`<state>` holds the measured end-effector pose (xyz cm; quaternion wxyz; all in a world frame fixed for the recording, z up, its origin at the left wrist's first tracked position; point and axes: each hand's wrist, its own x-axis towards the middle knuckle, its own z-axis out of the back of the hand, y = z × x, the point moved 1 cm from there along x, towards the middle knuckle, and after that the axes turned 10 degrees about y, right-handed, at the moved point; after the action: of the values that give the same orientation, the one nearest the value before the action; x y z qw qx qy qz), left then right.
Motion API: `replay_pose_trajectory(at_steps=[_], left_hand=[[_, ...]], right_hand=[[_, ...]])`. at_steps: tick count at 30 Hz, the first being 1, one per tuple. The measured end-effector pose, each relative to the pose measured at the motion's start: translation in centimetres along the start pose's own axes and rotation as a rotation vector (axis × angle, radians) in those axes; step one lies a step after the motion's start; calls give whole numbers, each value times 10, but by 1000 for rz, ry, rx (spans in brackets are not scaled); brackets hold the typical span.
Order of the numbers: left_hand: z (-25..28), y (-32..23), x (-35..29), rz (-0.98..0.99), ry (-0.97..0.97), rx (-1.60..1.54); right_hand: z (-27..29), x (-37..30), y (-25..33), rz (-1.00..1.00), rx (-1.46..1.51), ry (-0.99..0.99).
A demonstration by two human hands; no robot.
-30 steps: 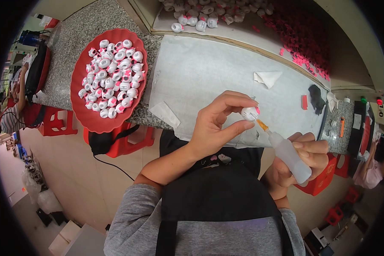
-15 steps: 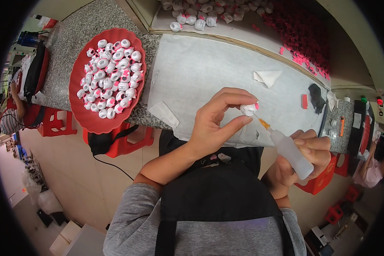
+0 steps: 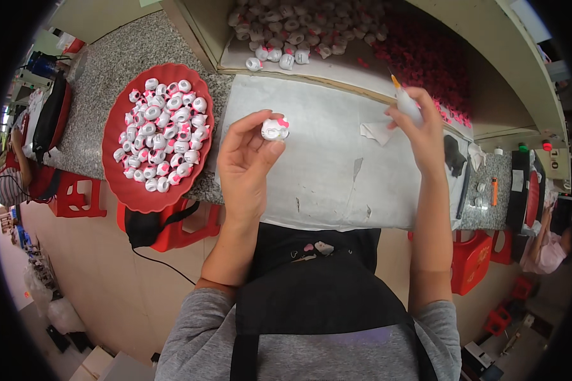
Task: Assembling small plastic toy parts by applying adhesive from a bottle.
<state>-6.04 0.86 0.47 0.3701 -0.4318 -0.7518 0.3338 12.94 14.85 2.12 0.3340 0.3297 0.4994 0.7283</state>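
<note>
Left hand [image 3: 245, 168] pinching a small white-and-pink figure [image 3: 274, 129] between fingertips above the grey sheet [image 3: 324, 165] on the desk. Right hand [image 3: 425, 130] clamping a glue bottle [image 3: 406, 101], farther right. Red tray [image 3: 130, 190] lying left, holding similar figures.

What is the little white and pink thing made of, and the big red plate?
The little white and pink piece in the left hand looks like smooth, glossy moulded plastic, maybe glazed; it catches the light. The red plate looks like shiny hard plastic, with an even colour and a scalloped rim.
</note>
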Motion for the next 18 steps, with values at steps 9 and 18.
replay_pose_trajectory(at_steps=[9, 18], left_hand=[[2, 0, -7, 41, 8, -4], [-2, 11, -5, 88, 11, 11]], right_hand=[[-11, 97, -61, 127, -969, -142], [-9, 41, 3, -79, -531, -22]])
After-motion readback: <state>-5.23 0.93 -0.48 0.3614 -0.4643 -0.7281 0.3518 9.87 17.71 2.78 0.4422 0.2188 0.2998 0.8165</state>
